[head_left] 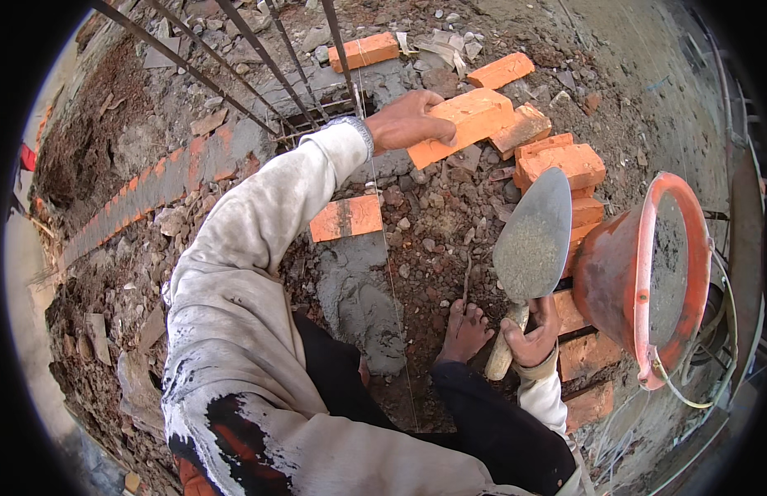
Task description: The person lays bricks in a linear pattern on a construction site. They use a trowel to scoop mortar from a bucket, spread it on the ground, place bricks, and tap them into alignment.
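Left fingers (pixel 441 130) pinch a rough, rectangular orange brick (pixel 476 116); right fingers (pixel 514 337) wrap the wooden handle (pixel 500 354) of a grey, leaf-shaped metal trowel (pixel 532 244).

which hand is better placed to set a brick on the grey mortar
Probably the left hand: it has hold of an orange brick, though beyond the grey mortar. The right hand is occupied, closed around the handle of a masonry trowel.

underfoot: brown rubbly soil (pixel 437 217) | left: grey masonry strip (pixel 181 172) | top: dark rods (pixel 262 56) | daylight
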`<action>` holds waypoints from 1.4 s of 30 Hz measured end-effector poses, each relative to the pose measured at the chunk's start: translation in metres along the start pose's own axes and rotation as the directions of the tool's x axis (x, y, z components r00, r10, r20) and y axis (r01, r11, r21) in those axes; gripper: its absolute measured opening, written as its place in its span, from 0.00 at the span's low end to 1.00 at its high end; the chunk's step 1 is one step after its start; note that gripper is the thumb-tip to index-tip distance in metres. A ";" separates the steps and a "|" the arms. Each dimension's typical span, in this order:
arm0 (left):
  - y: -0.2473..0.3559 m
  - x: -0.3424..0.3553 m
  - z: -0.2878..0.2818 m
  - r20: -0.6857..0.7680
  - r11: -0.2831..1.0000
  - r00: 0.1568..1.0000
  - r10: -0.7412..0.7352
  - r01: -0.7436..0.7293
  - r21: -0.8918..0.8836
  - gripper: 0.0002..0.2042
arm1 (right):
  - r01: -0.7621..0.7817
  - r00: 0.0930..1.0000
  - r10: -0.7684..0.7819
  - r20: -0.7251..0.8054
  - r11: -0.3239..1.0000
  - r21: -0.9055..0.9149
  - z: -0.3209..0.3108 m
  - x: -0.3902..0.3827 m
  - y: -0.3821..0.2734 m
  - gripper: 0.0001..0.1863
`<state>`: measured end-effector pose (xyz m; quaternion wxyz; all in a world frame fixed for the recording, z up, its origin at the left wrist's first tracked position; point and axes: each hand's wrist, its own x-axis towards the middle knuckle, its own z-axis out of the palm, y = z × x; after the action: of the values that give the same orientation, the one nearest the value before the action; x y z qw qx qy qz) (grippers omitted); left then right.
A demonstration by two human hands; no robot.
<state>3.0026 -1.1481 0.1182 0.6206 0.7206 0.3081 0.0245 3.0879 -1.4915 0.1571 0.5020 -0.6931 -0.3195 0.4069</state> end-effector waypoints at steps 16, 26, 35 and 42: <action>-0.207 -0.246 0.040 -0.046 0.709 0.981 0.189 -0.104 0.697 0.41 | 0.192 0.976 -0.176 0.127 0.973 -0.128 0.042 0.038 0.007 0.34; -0.216 -0.231 0.055 -0.046 0.760 0.975 0.216 -0.139 0.634 0.42 | 0.173 0.974 -0.150 0.168 0.975 -0.136 0.057 0.034 0.007 0.33; -0.209 -0.222 0.068 -0.040 0.709 0.990 0.135 -0.069 0.701 0.42 | 0.174 0.972 -0.138 0.190 0.967 -0.187 0.059 0.038 0.001 0.34; -0.205 -0.218 0.069 -0.048 0.698 0.993 0.111 -0.043 0.715 0.44 | 0.200 0.962 -0.113 0.248 0.911 -0.360 0.052 0.041 0.013 0.27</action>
<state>2.7706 -1.3036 -0.0081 0.2782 0.9149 0.2898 -0.0392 3.0611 -1.4377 0.1266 0.3498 -0.6997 -0.5012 0.3701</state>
